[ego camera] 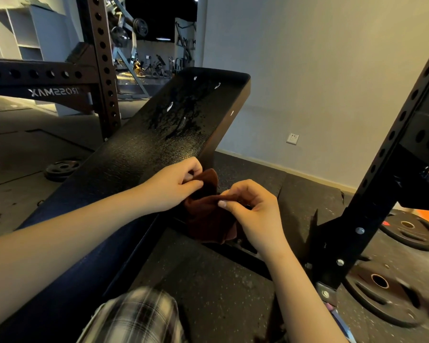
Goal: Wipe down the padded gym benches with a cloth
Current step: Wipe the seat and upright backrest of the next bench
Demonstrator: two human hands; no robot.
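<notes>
Cloth [208, 219], dark brown, is hanging bunched at the centre of the frame, just off the right-hand edge of the padded bench [144, 149]. Both hands are gripping it. Left hand [176, 184] is reaching in from the lower left across the bench pad, fingers curled and pinching the cloth's upper fold. Right hand [253, 209] is coming in from the lower right, thumb and forefinger pinching a ridge of cloth, the other fingers curled under. Lower part of the cloth is drooping below the hands toward the bench's side; whether it is touching the pad cannot be told.

Bench is running black and textured from the lower left up to the upper centre. Wet patch [181, 112] of droplets and streaks is glistening on its far half, well apart from the cloth.

Black rack post [382, 169] with holes is slanting up the right side. Two weight plates [386, 293] are lying at its foot on the speckled rubber floor [208, 280]. Another plate [61, 169] is lying at the left, beside a brown rack [104, 70]. Wall socket [292, 138] is showing on the pale wall at right. Plaid fabric [139, 315] is showing at the bottom edge.
</notes>
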